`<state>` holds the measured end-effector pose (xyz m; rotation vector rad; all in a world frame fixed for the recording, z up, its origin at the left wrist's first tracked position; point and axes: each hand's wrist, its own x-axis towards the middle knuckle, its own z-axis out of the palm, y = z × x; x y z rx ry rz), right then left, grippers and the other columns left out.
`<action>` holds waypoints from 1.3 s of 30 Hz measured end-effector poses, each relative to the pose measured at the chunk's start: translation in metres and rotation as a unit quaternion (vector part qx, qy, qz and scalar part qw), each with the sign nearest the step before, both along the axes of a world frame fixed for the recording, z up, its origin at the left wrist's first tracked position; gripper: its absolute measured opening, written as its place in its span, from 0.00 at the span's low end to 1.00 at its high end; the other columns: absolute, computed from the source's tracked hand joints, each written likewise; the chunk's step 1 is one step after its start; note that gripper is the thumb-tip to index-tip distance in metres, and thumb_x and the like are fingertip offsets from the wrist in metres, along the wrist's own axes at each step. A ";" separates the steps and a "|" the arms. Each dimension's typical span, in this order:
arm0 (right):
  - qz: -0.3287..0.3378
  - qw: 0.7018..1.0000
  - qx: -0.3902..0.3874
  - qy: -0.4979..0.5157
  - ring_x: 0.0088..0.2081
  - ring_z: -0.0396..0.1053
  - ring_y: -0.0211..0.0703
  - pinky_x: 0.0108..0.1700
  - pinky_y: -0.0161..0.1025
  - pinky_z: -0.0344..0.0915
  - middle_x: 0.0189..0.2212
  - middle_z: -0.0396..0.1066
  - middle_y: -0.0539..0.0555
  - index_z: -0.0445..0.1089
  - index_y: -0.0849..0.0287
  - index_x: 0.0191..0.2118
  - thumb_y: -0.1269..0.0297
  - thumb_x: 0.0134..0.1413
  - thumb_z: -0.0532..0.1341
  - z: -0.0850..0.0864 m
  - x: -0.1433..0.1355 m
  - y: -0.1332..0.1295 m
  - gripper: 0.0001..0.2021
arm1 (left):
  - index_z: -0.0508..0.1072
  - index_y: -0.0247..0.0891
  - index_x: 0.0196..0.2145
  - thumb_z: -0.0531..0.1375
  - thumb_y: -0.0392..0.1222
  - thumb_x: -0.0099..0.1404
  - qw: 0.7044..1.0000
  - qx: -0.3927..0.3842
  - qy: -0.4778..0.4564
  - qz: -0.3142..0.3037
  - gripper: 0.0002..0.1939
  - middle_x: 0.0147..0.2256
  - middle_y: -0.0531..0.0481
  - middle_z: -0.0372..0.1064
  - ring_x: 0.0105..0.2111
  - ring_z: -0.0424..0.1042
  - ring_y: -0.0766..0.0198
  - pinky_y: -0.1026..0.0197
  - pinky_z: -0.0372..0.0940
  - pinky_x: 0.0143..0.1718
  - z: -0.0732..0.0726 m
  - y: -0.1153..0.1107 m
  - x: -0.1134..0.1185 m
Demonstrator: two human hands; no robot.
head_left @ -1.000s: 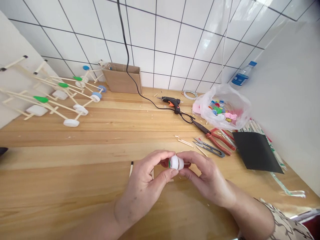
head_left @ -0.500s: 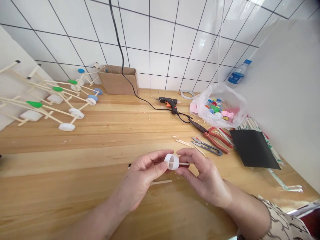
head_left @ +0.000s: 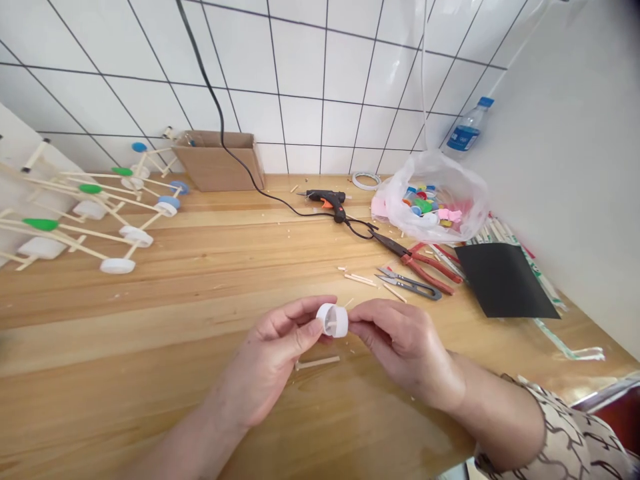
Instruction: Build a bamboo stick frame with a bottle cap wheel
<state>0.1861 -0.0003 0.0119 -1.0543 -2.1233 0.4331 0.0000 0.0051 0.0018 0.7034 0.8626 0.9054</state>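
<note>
Holds white round plastic cap piece in half-closed left hand, between thumb and fingers. Pinches right hand shut at its edge, contents hidden. Could skew under uneven finger pressure, dropping near pale wooden stick.

Two caps, white, round, short-walled, sat just off view centre toward 6 o'clock, raised above table. Left cap was tipped on edge, its open hollow side turned toward 3 o'clock. Right cap stood on edge close at its 3 o'clock, walls nearly meeting. Pale stick showed between them, lying roughly 9-to-3 o'clock; its ends were hidden.
</note>
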 end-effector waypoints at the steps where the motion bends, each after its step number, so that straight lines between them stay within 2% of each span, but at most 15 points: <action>1: 0.000 1.000 0.007 -0.012 0.28 0.71 0.37 0.31 0.32 0.66 0.28 0.74 0.53 0.70 0.61 0.37 0.75 0.58 0.58 0.001 0.000 0.000 0.05 | 0.80 0.42 0.37 0.70 0.45 0.50 1.000 -0.002 0.003 0.000 0.15 0.34 0.51 0.76 0.35 0.68 0.64 0.64 0.63 0.39 0.001 0.000 0.000; 5: -0.012 0.996 0.048 -0.072 0.24 0.67 0.38 0.27 0.34 0.62 0.23 0.70 0.52 0.70 0.62 0.36 0.71 0.60 0.55 0.004 0.000 -0.002 0.06 | 0.80 0.42 0.37 0.70 0.45 0.48 1.000 -0.007 0.010 0.008 0.16 0.33 0.51 0.76 0.35 0.68 0.64 0.65 0.64 0.38 0.004 0.001 0.001; 9: -0.015 0.991 0.073 -0.108 0.25 0.66 0.40 0.28 0.36 0.62 0.23 0.70 0.54 0.69 0.65 0.36 0.73 0.61 0.52 0.006 -0.001 -0.004 0.09 | 0.80 0.43 0.36 0.71 0.45 0.47 1.000 -0.003 0.020 0.024 0.16 0.32 0.52 0.76 0.34 0.69 0.65 0.65 0.64 0.38 0.005 0.002 0.002; 22: -0.003 0.987 0.121 -0.111 0.22 0.64 0.40 0.25 0.37 0.60 0.21 0.69 0.54 0.69 0.65 0.34 0.77 0.56 0.52 0.005 -0.002 -0.008 0.09 | 0.79 0.45 0.36 0.70 0.40 0.50 0.995 0.064 0.061 0.035 0.13 0.34 0.54 0.78 0.36 0.72 0.66 0.67 0.66 0.39 0.000 -0.002 -0.002; 26: 0.009 0.987 0.129 -0.094 0.22 0.64 0.40 0.24 0.37 0.60 0.21 0.70 0.53 0.68 0.65 0.36 0.76 0.57 0.53 0.006 -0.003 -0.008 0.07 | 0.80 0.44 0.33 0.72 0.41 0.46 0.997 0.037 0.037 0.054 0.13 0.32 0.54 0.78 0.34 0.72 0.67 0.68 0.66 0.38 0.003 -0.002 0.000; 31: 0.007 0.989 0.129 -0.076 0.22 0.65 0.39 0.24 0.36 0.61 0.21 0.70 0.53 0.67 0.63 0.37 0.76 0.58 0.52 0.008 -0.003 -0.008 0.07 | 0.81 0.43 0.33 0.72 0.43 0.46 1.000 0.003 -0.007 0.026 0.13 0.31 0.54 0.78 0.32 0.71 0.68 0.68 0.66 0.37 0.006 -0.001 0.001; 35: 0.014 0.989 0.122 -0.080 0.22 0.64 0.39 0.24 0.36 0.60 0.21 0.70 0.52 0.67 0.63 0.37 0.77 0.57 0.51 0.007 -0.003 -0.010 0.08 | 0.81 0.44 0.33 0.71 0.42 0.47 1.000 0.000 -0.011 0.013 0.13 0.31 0.54 0.79 0.32 0.71 0.67 0.67 0.65 0.38 0.004 -0.001 0.000; 39: 0.016 0.989 0.123 -0.083 0.21 0.63 0.40 0.23 0.36 0.59 0.20 0.69 0.53 0.67 0.63 0.35 0.78 0.55 0.51 0.007 -0.003 -0.011 0.09 | 0.81 0.44 0.32 0.72 0.42 0.45 1.000 -0.001 0.001 0.026 0.13 0.32 0.53 0.79 0.34 0.72 0.65 0.66 0.66 0.39 0.004 0.000 0.001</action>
